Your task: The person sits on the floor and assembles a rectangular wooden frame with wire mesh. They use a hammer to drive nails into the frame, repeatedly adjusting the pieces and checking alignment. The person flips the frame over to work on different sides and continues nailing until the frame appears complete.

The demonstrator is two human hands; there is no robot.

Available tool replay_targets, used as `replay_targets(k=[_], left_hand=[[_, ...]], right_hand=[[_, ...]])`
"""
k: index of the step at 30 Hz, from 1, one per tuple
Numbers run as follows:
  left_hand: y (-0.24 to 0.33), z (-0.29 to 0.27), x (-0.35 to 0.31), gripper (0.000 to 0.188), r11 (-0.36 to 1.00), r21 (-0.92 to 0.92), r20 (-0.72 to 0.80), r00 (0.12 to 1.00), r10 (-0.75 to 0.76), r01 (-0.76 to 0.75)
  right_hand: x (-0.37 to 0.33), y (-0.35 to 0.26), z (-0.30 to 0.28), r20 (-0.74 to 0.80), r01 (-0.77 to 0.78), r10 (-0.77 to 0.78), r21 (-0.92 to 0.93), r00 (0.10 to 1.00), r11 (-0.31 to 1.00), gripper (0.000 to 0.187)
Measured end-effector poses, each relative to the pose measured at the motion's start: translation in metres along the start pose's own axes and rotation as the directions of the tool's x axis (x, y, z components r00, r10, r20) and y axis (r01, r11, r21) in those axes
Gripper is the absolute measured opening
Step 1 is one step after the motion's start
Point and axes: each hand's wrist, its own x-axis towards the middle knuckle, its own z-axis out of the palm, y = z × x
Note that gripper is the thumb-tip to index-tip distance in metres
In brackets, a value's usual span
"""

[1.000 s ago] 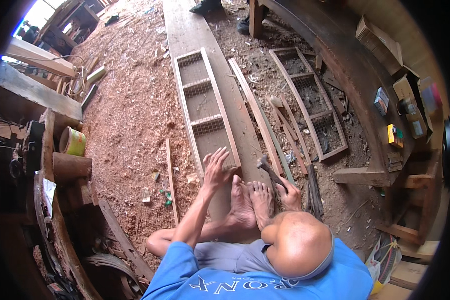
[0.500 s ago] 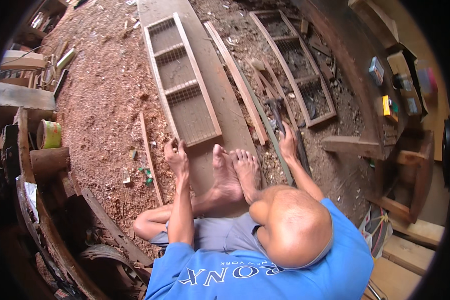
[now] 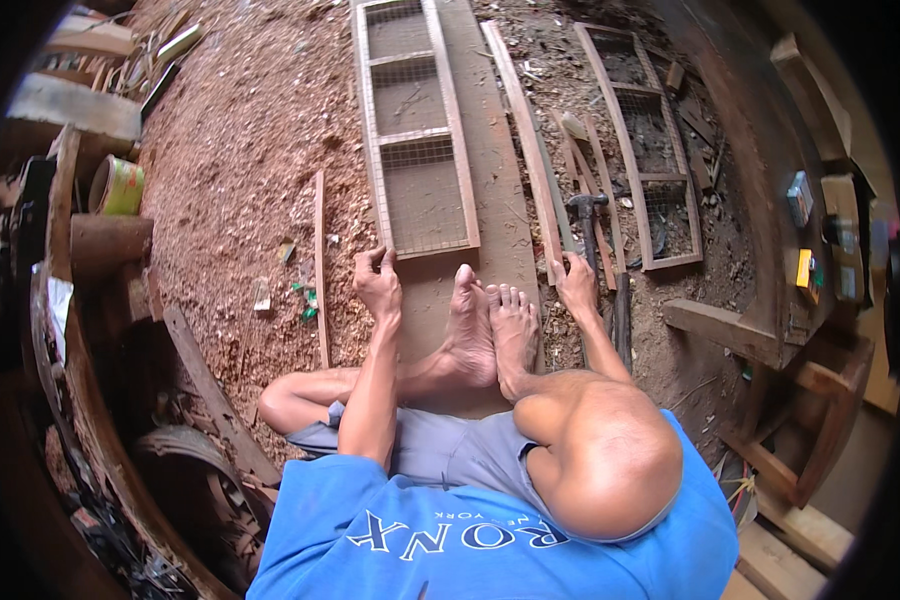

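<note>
The person's bare feet (image 3: 475,335) rest side by side on a long board (image 3: 495,200). Just beyond them, the left hand (image 3: 378,287) has its fingers curled at the near-left corner of a meshed wooden frame (image 3: 416,134); whether they grip it cannot be told. A second ago this hand was spread over the frame's near end. The right hand (image 3: 576,286) was on the hammer's handle half a second ago; now its bent fingers are at the near end of a wooden strip (image 3: 525,130), though whether they grasp it cannot be told either. The hammer (image 3: 589,228) lies on the ground just beyond and beside that hand, head pointing away. The frame stretches away along the board, ahead of the left hand and left of the right one. Farther right, past the strip, lies a second meshed frame (image 3: 663,177).
</note>
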Motion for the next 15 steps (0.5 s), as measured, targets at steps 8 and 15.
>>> replay_targets(k=[8,15], left_hand=[[0.010,-0.011,-0.002,0.019,0.994,0.099,0.033,0.999,0.041,-0.044],[0.015,-0.014,0.003,0.020,0.991,0.126,0.122,0.990,-0.070,0.055]], right_hand=[[0.001,-0.003,-0.004,0.062,-0.052,0.047,0.086,0.997,0.995,0.039],[0.007,-0.049,-0.001,0.086,0.192,-0.216,0.230,0.973,0.954,0.037]])
